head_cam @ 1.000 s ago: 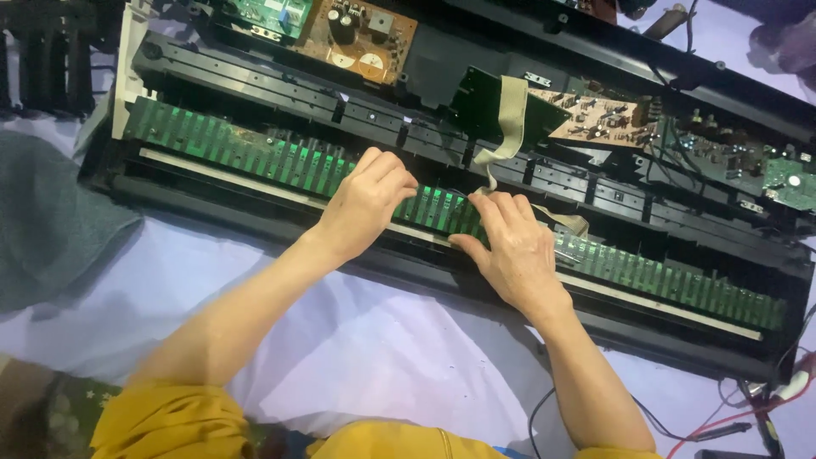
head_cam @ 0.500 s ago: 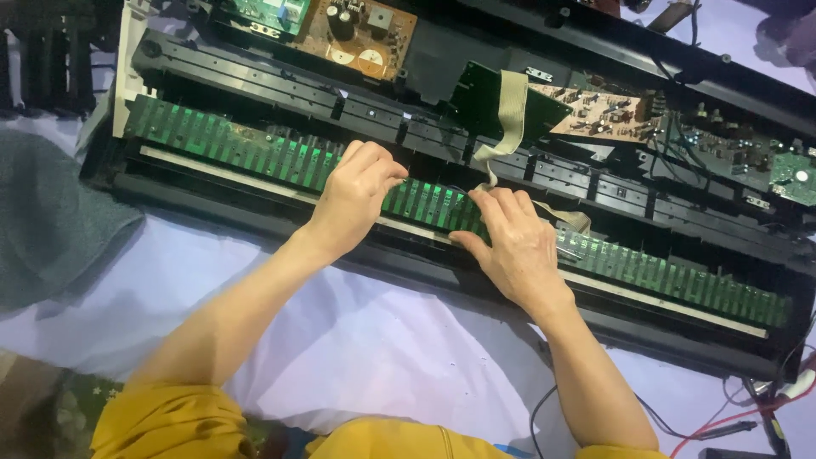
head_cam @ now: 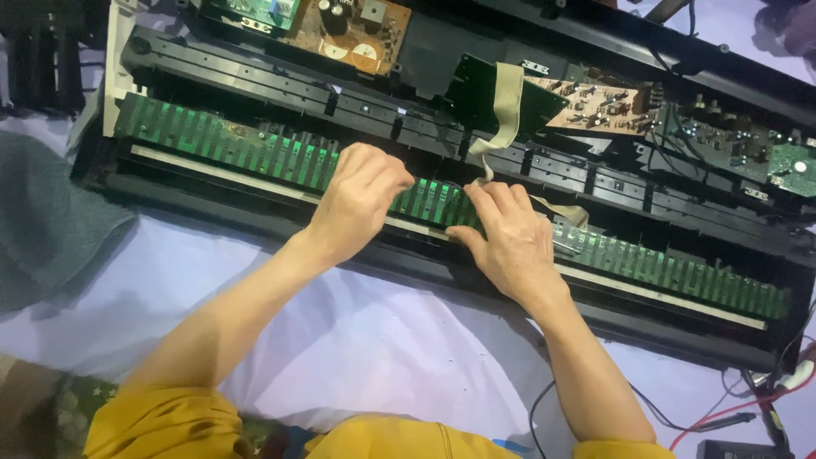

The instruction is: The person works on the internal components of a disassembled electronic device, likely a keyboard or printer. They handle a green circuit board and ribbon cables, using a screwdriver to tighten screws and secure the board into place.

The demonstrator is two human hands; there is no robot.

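Note:
An opened electronic keyboard (head_cam: 255, 81) lies across a pale cloth, keys removed. A long green contact board (head_cam: 212, 144) runs along its front. My left hand (head_cam: 361, 200) rests on that green strip near the middle, fingers curled down onto it. Just to its right, my right hand (head_cam: 510, 238) lies flat on the same strip, fingertips beside a beige ribbon cable (head_cam: 507, 106) that bends down from a green circuit board (head_cam: 484, 93). Neither hand visibly holds a loose object.
Brown circuit boards sit at the top (head_cam: 357, 34) and upper right (head_cam: 595, 106). A grey cloth (head_cam: 42, 221) lies at the left. Red and black wires (head_cam: 739, 416) and a dark adapter trail at the lower right. My yellow sleeves (head_cam: 161, 425) fill the bottom edge.
My left hand has edged slightly along the green strip and curled its fingers more. My right hand has stayed in about the same spot.

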